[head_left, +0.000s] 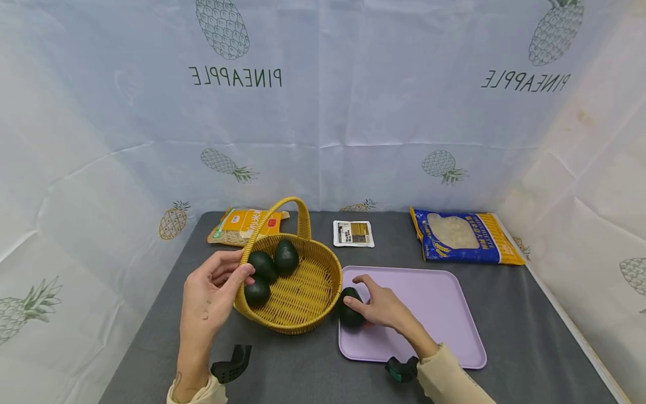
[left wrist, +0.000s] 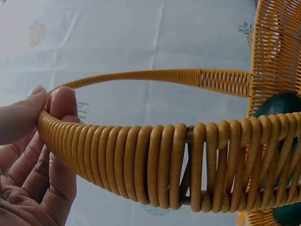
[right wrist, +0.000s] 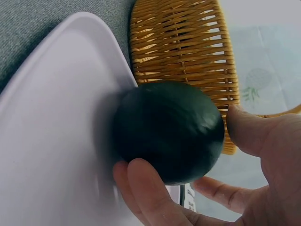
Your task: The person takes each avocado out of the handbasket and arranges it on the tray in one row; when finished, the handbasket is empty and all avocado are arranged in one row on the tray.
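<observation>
My left hand pinches the handle of a yellow wicker basket between thumb and fingers. The left wrist view shows the wrapped handle close up, with the fingertips at its bend. Inside the basket, on its left side, lie three dark green avocados. My right hand is at another avocado, which sits at the left edge of a lilac tray. Its thumb and fingers curl about this avocado, while the index finger stands off it in the head view.
Behind the basket lies an orange food packet. A small white packet is at the back middle, and a blue and yellow bag at the back right. Pineapple-printed cloth hangs around the dark tabletop.
</observation>
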{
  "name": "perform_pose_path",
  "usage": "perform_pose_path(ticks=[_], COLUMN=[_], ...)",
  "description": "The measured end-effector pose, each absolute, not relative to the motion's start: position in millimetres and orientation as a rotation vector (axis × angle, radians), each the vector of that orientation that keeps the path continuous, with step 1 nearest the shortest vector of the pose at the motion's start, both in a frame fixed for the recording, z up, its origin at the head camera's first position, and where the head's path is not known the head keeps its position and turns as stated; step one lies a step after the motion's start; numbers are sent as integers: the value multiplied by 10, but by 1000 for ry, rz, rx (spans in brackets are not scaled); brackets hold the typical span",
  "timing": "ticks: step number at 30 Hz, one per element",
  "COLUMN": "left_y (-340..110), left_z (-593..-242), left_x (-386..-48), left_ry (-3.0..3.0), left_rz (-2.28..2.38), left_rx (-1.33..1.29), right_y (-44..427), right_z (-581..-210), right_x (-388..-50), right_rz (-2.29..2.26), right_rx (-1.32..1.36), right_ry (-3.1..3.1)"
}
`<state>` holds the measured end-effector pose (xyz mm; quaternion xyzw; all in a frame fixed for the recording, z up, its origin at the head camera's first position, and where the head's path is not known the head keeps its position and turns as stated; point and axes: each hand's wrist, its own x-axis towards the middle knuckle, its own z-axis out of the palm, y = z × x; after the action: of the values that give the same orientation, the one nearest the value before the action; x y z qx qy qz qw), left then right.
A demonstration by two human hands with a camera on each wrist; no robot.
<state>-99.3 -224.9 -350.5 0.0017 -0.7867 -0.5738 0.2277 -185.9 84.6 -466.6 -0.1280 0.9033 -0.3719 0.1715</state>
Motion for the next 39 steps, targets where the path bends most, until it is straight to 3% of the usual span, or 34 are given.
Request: perform_pose_path(ticks=[39], left_y=[-2257], left_z=[-3519], left_x=[-1003], left_ry=[-2151], left_rz=[-1595], left_rx=[-22], right_y=[915], right_z=[-4509], right_x=[-1985], right_rz=[-945], right_rx=[-448], right_ry=[2684])
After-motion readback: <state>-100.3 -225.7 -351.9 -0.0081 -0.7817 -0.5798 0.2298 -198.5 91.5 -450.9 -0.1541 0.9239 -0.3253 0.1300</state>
